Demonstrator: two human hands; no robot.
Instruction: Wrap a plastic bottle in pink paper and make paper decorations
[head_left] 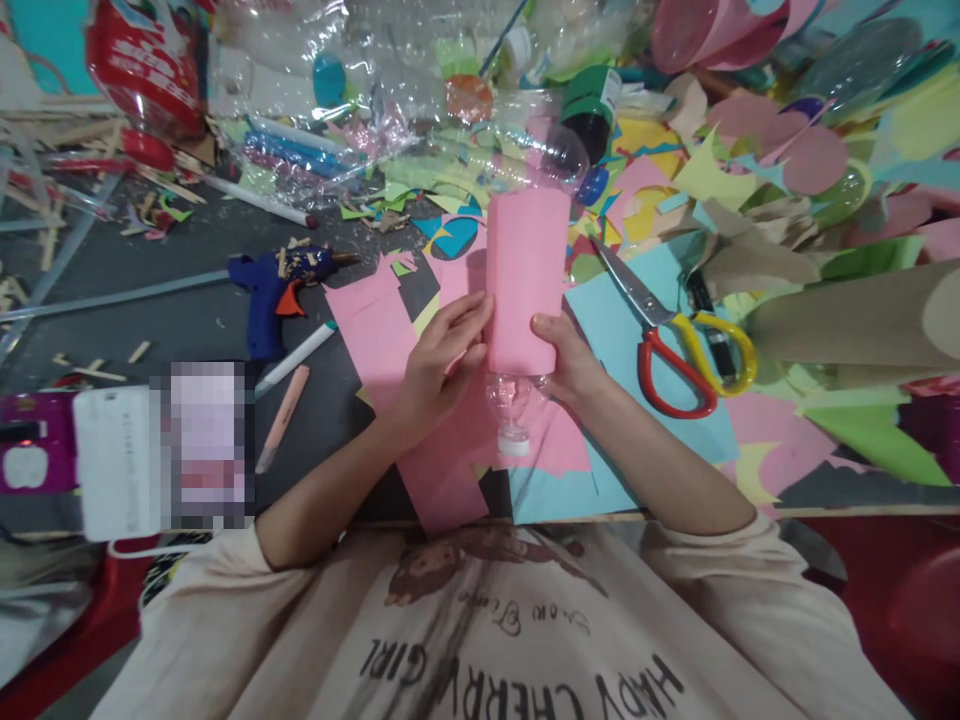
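Note:
A clear plastic bottle (514, 405) lies along my line of sight, its white cap pointing toward me and its body wrapped in pink paper (525, 270). My left hand (439, 365) presses its fingers against the left side of the pink wrap. On the right side, my right hand (566, 355) grips the wrapped bottle near its lower edge. Both hands are closed on the wrapped bottle, above pink and light blue paper sheets (420, 400) on the table.
Red and yellow scissors (667, 335) lie right of my hands. A blue glue gun (274, 285), a white marker (296, 358) and a pink pen (281, 418) lie to the left. A white device (116, 460) sits at the near left. Clear plastic packaging and paper scraps crowd the far side.

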